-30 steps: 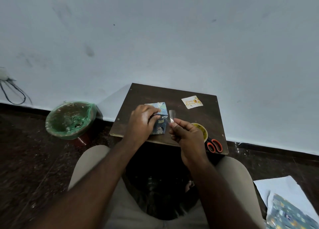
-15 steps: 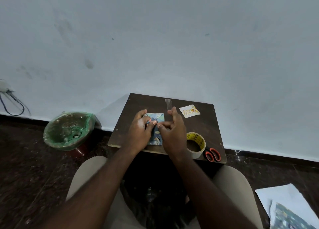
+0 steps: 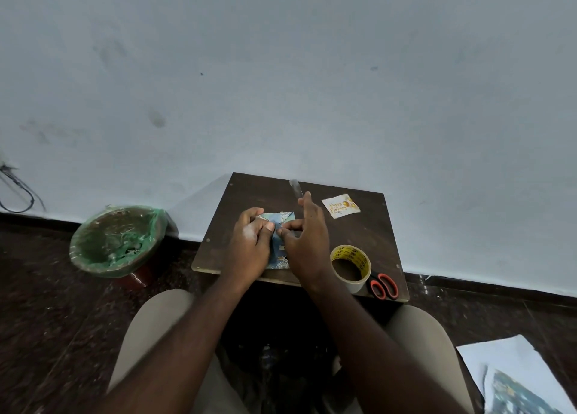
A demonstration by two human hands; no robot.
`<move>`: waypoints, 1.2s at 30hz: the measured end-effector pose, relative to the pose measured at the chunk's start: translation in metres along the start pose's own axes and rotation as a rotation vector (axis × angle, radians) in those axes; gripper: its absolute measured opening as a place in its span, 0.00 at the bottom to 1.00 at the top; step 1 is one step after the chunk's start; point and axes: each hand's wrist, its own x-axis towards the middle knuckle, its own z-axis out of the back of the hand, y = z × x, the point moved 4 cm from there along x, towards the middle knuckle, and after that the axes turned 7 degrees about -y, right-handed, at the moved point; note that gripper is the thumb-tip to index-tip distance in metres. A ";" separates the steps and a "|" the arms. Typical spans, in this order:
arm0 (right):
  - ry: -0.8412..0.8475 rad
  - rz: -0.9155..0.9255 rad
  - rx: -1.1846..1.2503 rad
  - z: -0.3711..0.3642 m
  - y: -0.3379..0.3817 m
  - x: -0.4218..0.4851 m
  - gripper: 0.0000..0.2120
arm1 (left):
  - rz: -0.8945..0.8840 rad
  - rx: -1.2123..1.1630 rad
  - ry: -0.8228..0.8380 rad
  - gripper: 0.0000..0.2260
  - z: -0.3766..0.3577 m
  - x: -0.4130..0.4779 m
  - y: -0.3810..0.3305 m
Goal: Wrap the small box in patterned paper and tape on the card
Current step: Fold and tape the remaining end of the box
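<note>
The small box [image 3: 282, 219], wrapped in blue patterned paper, lies on the dark wooden table [image 3: 371, 238]. My left hand [image 3: 249, 248] grips its left side, fingers curled over a paper fold. My right hand [image 3: 307, 245] meets it from the right, with thumb and a curled finger pinching the fold on top of the box. One finger of that hand points up with a clear tape strip [image 3: 295, 188] stuck to its tip. The birthday card [image 3: 340, 206] lies apart, at the table's far right.
A yellow tape roll [image 3: 351, 265] and orange-handled scissors [image 3: 384, 286] sit near the table's front right corner. A green-lined bin [image 3: 115, 241] stands on the floor to the left. Spare paper sheets [image 3: 512, 373] lie on the floor at lower right. A wall runs close behind the table.
My right hand brought the tape strip from beside the box over onto it, and now its thumb and finger meet my left hand on the fold. The view tilted slightly.
</note>
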 end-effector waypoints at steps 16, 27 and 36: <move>-0.047 -0.128 0.031 0.003 -0.007 0.014 0.38 | 0.062 -0.042 -0.033 0.03 0.008 0.003 -0.002; 0.254 -0.158 0.156 0.022 0.002 0.032 0.03 | 0.060 -0.136 -0.077 0.12 0.016 0.002 -0.002; 0.459 -0.079 -0.096 0.009 0.017 0.044 0.05 | 0.091 -0.162 -0.039 0.08 0.013 -0.001 -0.001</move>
